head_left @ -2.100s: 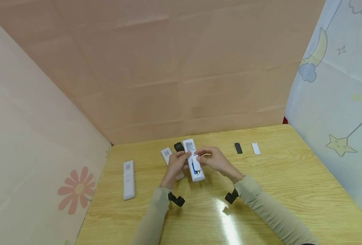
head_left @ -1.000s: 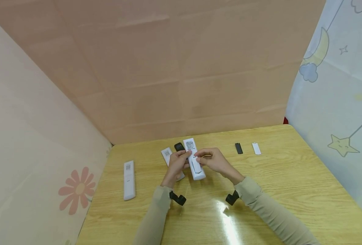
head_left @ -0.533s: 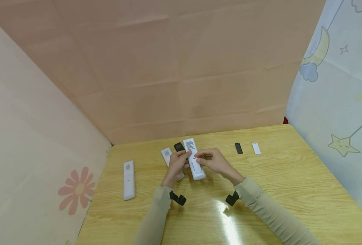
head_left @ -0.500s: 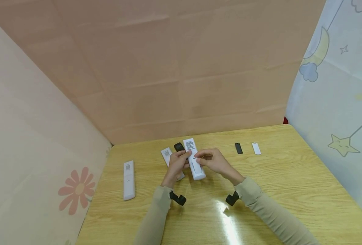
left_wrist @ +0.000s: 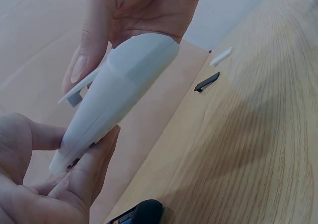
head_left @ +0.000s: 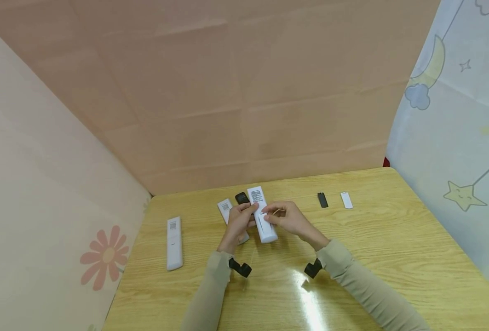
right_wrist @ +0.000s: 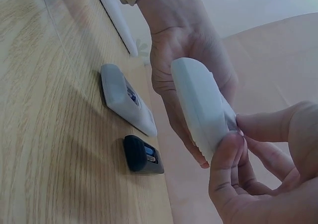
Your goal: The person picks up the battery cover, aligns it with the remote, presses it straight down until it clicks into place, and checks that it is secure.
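Note:
My left hand [head_left: 238,224] grips a white remote control [head_left: 256,195] by its side, back face up and raised over the table. With thumb and fingers my right hand [head_left: 287,219] pinches a white battery cover [head_left: 266,227] over the remote's battery compartment. The left wrist view has this battery cover [left_wrist: 82,86] tilted: the end by the right fingertips stands off the remote's back, and a small tab shows beneath it. From the right wrist view, the remote [right_wrist: 198,95] appears end-on, between both hands. The batteries inside are hidden by the cover.
On the wooden table [head_left: 372,248], another white remote [right_wrist: 124,97] and a black remote [right_wrist: 144,155] lie behind the left hand, batteries showing. A third white remote [head_left: 174,243] lies at left. A black battery cover [head_left: 322,200] and a white one [head_left: 346,200] lie at back right.
The battery cover has come down over the compartment, hiding the blue batteries that showed earlier. It has swung into line with the remote, while both hands have barely moved.

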`<action>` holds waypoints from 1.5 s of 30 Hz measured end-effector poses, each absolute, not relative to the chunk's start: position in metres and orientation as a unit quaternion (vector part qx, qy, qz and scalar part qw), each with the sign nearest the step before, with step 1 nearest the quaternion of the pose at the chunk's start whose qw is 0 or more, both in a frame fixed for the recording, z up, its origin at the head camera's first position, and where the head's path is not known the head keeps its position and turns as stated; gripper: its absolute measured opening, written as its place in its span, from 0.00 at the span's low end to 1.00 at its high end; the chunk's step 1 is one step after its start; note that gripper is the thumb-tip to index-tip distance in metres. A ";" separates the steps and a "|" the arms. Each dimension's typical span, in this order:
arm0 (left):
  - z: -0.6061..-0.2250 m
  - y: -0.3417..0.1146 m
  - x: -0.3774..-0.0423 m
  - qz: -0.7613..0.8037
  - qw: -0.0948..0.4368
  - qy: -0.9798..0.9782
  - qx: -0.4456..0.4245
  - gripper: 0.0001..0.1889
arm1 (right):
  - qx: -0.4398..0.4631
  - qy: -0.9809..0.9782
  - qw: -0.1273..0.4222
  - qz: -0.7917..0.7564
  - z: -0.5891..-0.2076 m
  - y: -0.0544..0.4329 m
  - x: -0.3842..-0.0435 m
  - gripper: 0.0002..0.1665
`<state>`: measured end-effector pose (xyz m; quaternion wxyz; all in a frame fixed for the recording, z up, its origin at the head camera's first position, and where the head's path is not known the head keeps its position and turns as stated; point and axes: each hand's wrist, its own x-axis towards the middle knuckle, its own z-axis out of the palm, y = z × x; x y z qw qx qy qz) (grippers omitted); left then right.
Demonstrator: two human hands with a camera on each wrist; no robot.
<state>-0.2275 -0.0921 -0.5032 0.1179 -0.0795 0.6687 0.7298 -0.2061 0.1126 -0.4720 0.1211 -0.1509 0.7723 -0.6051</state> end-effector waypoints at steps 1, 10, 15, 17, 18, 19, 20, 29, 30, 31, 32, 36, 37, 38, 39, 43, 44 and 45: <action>-0.503 -0.092 -0.227 0.729 0.118 0.669 -0.080 0.33 | -0.150 0.773 0.123 -0.604 -0.473 0.112 -0.206 0.14; -0.501 -0.095 -0.225 0.740 0.119 0.658 -0.075 0.31 | -0.155 0.784 0.127 -0.588 -0.477 0.111 -0.207 0.16; -0.500 -0.095 -0.224 0.745 0.120 0.653 -0.071 0.28 | -0.159 0.787 0.122 -0.584 -0.477 0.109 -0.206 0.16; -0.499 -0.095 -0.224 0.746 0.119 0.651 -0.071 0.28 | -0.157 0.788 0.116 -0.584 -0.477 0.108 -0.205 0.16; -0.500 -0.095 -0.225 0.747 0.118 0.650 -0.071 0.28 | -0.156 0.789 0.112 -0.584 -0.478 0.108 -0.205 0.16; -0.500 -0.095 -0.225 0.748 0.117 0.649 -0.072 0.28 | -0.153 0.790 0.108 -0.584 -0.478 0.107 -0.204 0.15; -0.500 -0.095 -0.225 0.748 0.117 0.649 -0.073 0.28 | -0.151 0.791 0.105 -0.583 -0.478 0.106 -0.204 0.15; -0.500 -0.094 -0.225 0.745 0.117 0.653 -0.078 0.30 | -0.121 0.786 0.092 -0.599 -0.483 0.100 -0.201 0.18; -0.500 -0.094 -0.225 0.744 0.117 0.653 -0.081 0.30 | -0.113 0.783 0.095 -0.604 -0.483 0.100 -0.201 0.19; -0.500 -0.094 -0.225 0.743 0.118 0.653 -0.083 0.30 | -0.107 0.781 0.098 -0.608 -0.483 0.100 -0.200 0.22; -0.500 -0.094 -0.225 0.742 0.118 0.654 -0.085 0.30 | -0.099 0.777 0.102 -0.613 -0.484 0.100 -0.200 0.24; -0.500 -0.092 -0.225 0.738 0.117 0.659 -0.090 0.30 | -0.072 0.767 0.123 -0.625 -0.485 0.100 -0.200 0.29; -0.500 -0.092 -0.226 0.737 0.116 0.660 -0.090 0.30 | -0.068 0.766 0.128 -0.626 -0.485 0.100 -0.200 0.30; -0.500 -0.092 -0.226 0.736 0.116 0.661 -0.089 0.31 | -0.059 0.765 0.135 -0.627 -0.485 0.100 -0.201 0.29; -0.500 -0.092 -0.226 0.736 0.116 0.661 -0.089 0.31 | -0.055 0.765 0.141 -0.626 -0.486 0.100 -0.201 0.29; -0.499 -0.092 -0.225 0.736 0.117 0.662 -0.084 0.33 | -0.046 0.747 0.176 -0.639 -0.488 0.102 -0.204 0.27; -0.498 -0.092 -0.225 0.736 0.117 0.661 -0.084 0.33 | -0.045 0.738 0.187 -0.646 -0.490 0.102 -0.205 0.26; -0.498 -0.092 -0.225 0.736 0.117 0.661 -0.083 0.33 | -0.048 0.730 0.196 -0.653 -0.492 0.103 -0.207 0.25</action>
